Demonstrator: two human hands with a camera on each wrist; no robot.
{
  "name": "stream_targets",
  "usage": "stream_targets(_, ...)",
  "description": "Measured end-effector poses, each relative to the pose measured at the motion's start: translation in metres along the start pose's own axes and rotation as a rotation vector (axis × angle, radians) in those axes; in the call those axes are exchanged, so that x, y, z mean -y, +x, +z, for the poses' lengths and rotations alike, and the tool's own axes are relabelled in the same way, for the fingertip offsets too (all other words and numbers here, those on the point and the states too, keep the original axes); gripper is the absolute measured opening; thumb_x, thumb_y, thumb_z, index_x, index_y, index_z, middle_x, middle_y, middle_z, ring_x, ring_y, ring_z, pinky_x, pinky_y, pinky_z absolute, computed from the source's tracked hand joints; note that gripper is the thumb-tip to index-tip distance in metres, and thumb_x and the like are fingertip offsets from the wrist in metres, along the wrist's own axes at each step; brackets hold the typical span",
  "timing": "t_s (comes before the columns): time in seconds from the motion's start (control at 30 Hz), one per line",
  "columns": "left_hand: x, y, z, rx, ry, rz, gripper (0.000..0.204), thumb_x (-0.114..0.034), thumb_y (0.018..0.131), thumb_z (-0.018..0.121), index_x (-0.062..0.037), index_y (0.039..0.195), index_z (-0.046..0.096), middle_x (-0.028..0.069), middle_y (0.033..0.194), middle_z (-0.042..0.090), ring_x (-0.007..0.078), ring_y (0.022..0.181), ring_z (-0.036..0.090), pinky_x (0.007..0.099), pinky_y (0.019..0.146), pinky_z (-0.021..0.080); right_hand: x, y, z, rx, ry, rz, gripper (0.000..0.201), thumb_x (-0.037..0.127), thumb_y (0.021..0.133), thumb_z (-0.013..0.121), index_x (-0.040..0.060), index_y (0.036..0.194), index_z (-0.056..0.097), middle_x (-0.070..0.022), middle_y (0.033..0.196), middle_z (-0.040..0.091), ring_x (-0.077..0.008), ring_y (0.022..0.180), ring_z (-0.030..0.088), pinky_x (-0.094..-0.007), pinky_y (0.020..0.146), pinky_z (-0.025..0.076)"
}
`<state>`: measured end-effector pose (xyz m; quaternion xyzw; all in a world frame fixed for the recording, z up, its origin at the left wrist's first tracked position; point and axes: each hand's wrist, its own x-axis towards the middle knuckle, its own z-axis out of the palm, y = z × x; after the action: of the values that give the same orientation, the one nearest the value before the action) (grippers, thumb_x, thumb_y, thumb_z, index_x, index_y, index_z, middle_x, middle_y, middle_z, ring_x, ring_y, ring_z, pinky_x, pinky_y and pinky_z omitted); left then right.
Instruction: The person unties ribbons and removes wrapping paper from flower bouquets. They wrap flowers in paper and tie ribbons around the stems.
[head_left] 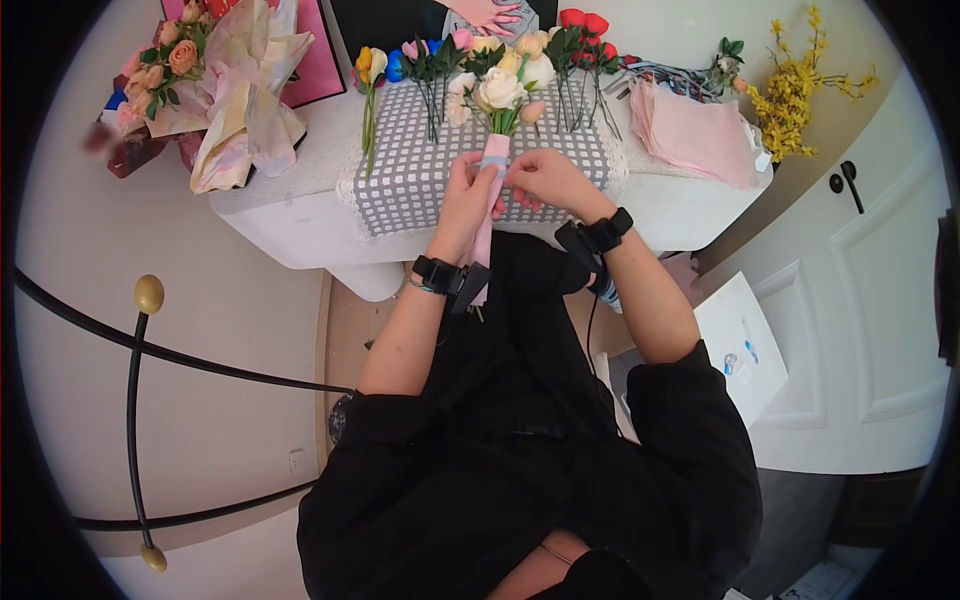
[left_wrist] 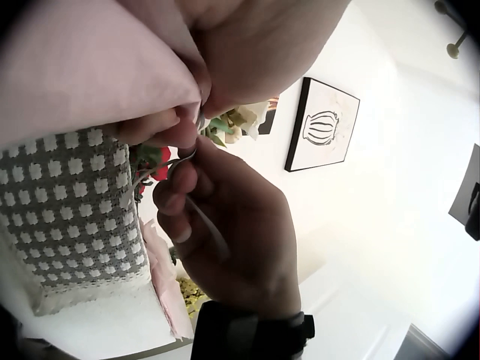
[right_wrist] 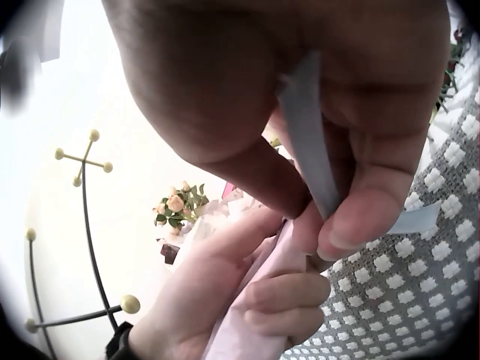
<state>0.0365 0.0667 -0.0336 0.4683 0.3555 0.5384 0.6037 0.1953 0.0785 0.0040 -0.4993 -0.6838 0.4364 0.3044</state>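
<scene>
A flower bouquet point(head_left: 500, 92) with white and peach blooms stands over the table edge, its stems wrapped in pink paper point(head_left: 482, 250). My left hand point(head_left: 464, 203) grips the wrapped stems, fingers curled round the paper. A pale blue-grey ribbon point(head_left: 490, 161) crosses the wrap near its top. Close beside it, my right hand point(head_left: 556, 183) pinches the ribbon point(right_wrist: 309, 131) between thumb and fingers. One ribbon end runs up along the right palm, while another tail sticks out past the fingertips in the right wrist view. Part of the ribbon at the wrap is hidden behind fingers.
A grey-and-white checked cloth point(head_left: 400, 180) covers the table's middle. Loose flowers line the back, including red roses point(head_left: 586, 22) and yellow ones point(head_left: 370, 62). Pink sheets point(head_left: 690, 130) lie at right, near yellow branches point(head_left: 790, 95). A paper-wrapped bouquet point(head_left: 245, 90) stands at left.
</scene>
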Motion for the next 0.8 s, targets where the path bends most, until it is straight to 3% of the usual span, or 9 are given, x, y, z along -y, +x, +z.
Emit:
stream_targets(0.07, 0.001, 0.001, 0.006, -0.108, 0.165, 0.208, 0.021, -0.016, 0.094, 0.055, -0.0021, 0.109, 0.054, 0.0049, 0.085, 0.059, 0.0108, 0.073, 0.060, 0.0232, 0.055, 0.048, -0.005, 0.010, -0.002, 0.021, 0.163, 0.050, 0.021, 0.018, 0.083, 0.062, -0.0007, 0.074, 0.064, -0.0064, 0.065, 0.062, -0.0113, 0.060, 0.060, -0.0237, 0.051, 0.047)
stream_targets(0.1, 0.009, 0.009, 0.000, -0.109, 0.166, 0.212, 0.021, -0.016, 0.094, 0.055, -0.0021, 0.109, 0.054, 0.0049, 0.085, 0.059, 0.0108, 0.073, 0.060, 0.0232, 0.055, 0.048, -0.005, 0.013, -0.002, 0.021, 0.162, 0.046, 0.021, 0.018, 0.083, 0.062, -0.0007, 0.074, 0.064, -0.0064, 0.065, 0.062, -0.0113, 0.060, 0.060, -0.0237, 0.051, 0.047)
stream_targets(0.17, 0.018, 0.022, -0.011, -0.028, 0.455, 0.462, 0.023, -0.010, 0.091, 0.056, -0.0026, 0.113, 0.056, 0.0072, 0.090, 0.062, 0.0142, 0.084, 0.063, 0.0268, 0.064, 0.051, -0.005, 0.018, -0.003, 0.045, 0.305, 0.084, 0.018, 0.016, 0.082, 0.061, -0.0013, 0.077, 0.063, -0.0064, 0.067, 0.061, -0.0122, 0.058, 0.059, -0.0245, 0.049, 0.045)
stream_targets(0.27, 0.016, 0.022, -0.015, -0.079, 0.646, 0.648, 0.021, -0.007, 0.090, 0.057, -0.0013, 0.110, 0.061, 0.0095, 0.095, 0.064, 0.0187, 0.084, 0.064, 0.0293, 0.069, 0.051, -0.008, 0.027, -0.006, 0.088, 0.400, 0.079, 0.016, 0.015, 0.083, 0.060, -0.0009, 0.079, 0.062, -0.0059, 0.066, 0.059, -0.0119, 0.057, 0.056, -0.0248, 0.049, 0.044)
stream_targets(0.4, 0.000, 0.031, -0.017, -0.064, 0.816, 0.607, 0.017, -0.004, 0.088, 0.056, -0.0004, 0.103, 0.065, 0.0119, 0.096, 0.064, 0.0230, 0.085, 0.065, 0.0296, 0.070, 0.051, -0.010, 0.040, -0.010, 0.099, 0.492, 0.083, 0.015, 0.013, 0.084, 0.059, -0.0005, 0.079, 0.062, -0.0058, 0.067, 0.059, -0.0121, 0.057, 0.056, -0.0248, 0.051, 0.043)
stream_targets(0.47, -0.005, 0.039, -0.016, -0.068, 0.890, 0.787, 0.018, -0.003, 0.087, 0.057, 0.0000, 0.103, 0.065, 0.0129, 0.097, 0.065, 0.0253, 0.085, 0.065, 0.0300, 0.072, 0.051, -0.009, 0.047, -0.012, 0.056, 0.614, 0.038, 0.014, 0.013, 0.085, 0.059, 0.0000, 0.081, 0.062, -0.0050, 0.067, 0.059, -0.0122, 0.057, 0.056, -0.0246, 0.051, 0.043)
stream_targets(0.57, -0.009, 0.053, -0.013, -0.055, 0.859, 0.874, 0.019, -0.003, 0.087, 0.057, -0.0003, 0.104, 0.066, 0.0132, 0.096, 0.065, 0.0260, 0.084, 0.065, 0.0311, 0.072, 0.051, -0.008, 0.060, -0.019, 0.075, 0.648, 0.025, 0.012, 0.012, 0.085, 0.059, 0.0012, 0.083, 0.063, -0.0045, 0.069, 0.059, -0.0121, 0.059, 0.056, -0.0250, 0.052, 0.043)
stream_targets(0.67, -0.008, 0.066, -0.018, 0.014, 0.720, 0.778, 0.019, -0.003, 0.086, 0.058, -0.0002, 0.103, 0.066, 0.0138, 0.096, 0.065, 0.0256, 0.083, 0.065, 0.0314, 0.072, 0.051, -0.011, 0.069, -0.028, 0.109, 0.635, 0.057, 0.011, 0.014, 0.085, 0.061, 0.0027, 0.084, 0.063, -0.0036, 0.070, 0.060, -0.0120, 0.061, 0.056, -0.0255, 0.053, 0.042)
stream_targets(0.8, -0.004, 0.072, -0.021, 0.004, 0.808, 0.777, 0.018, -0.003, 0.086, 0.058, 0.0000, 0.101, 0.066, 0.0142, 0.096, 0.066, 0.0246, 0.083, 0.065, 0.0308, 0.072, 0.051, -0.015, 0.073, -0.033, 0.114, 0.613, 0.138, 0.011, 0.015, 0.083, 0.063, 0.0042, 0.084, 0.064, -0.0031, 0.070, 0.060, -0.0120, 0.063, 0.057, -0.0260, 0.054, 0.042)
